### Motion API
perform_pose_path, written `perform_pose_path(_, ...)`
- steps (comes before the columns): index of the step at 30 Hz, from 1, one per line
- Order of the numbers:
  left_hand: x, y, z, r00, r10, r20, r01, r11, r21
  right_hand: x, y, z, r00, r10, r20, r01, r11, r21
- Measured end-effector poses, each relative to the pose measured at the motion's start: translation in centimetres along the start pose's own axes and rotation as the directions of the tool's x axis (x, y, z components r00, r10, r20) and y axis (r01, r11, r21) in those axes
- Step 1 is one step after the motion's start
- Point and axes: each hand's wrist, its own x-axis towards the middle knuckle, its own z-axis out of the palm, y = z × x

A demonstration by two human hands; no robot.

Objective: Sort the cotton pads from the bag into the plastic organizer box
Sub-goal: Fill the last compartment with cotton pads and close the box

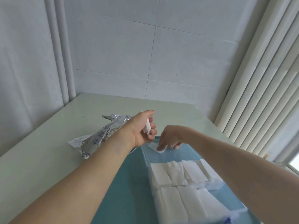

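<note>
- White cotton pads [186,173] are being kept in neat rows inside the plastic organizer box [144,152], filling the compartments nearest the camera.
- A small stack of pads [148,126] is being gripped in the left hand [142,128], with the thumb on top and the fingers curled beneath, above the far left corner of the box.
- A single pad [156,147] is being pressed down by the fingertips [159,147] of the right hand [169,138] in the far compartment of the box, which is otherwise showing its clear floor.
- The right hand's fingers are being held bent downward, touching that pad; whether it is being pinched or only pushed cannot be told.
- The bag [97,138], silvery with blue round marks and crumpled, is being left lying on the table, just beside the left wrist and partly hidden behind it.
- The box is being supported on a teal surface [129,183], which is lying on the pale green table [48,151].
- Both bare forearms are being stretched forward from the bottom corners of the view.
- White wall tiles [121,54] are being seen behind the table, and vertical blinds [258,86] are hanging along the right side.
</note>
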Motion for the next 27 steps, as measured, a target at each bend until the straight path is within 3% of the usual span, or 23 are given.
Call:
perform_pose_path(11, -0.5, -1.0, 1.0, 1.000, 0.013, 0.001, -0.013, 0.998, 0.065, -2.8, 4.1, -1.2, 0.994, 0.073, 0.079, -0.098, 0.918, 0.384)
perform_pose_path(17, -0.1, -1.4, 0.9, 1.000, 0.025, -0.008, -0.023, 0.985, 0.169, -3.5, 4.1, -0.2, 0.998, 0.069, -0.002, -0.063, 0.921, 0.383)
perform_pose_path(20, 0.1, -1.4, 0.5, 0.998, 0.048, -0.050, -0.035, 0.973, 0.226, -3.4, 2.4, 0.8, 0.996, 0.083, -0.028, -0.074, 0.965, 0.251)
perform_pose_path(23, -0.3, -1.4, 0.7, 0.999, 0.029, -0.025, -0.022, 0.972, 0.235, -3.1, 1.2, 1.5, 0.995, 0.099, 0.019, -0.101, 0.989, 0.104)
perform_pose_path(27, -0.7, -1.7, 1.4, 0.999, 0.037, -0.004, -0.035, 0.973, 0.228, -2.6, 0.6, 1.4, 0.991, 0.096, 0.091, -0.111, 0.979, 0.174)
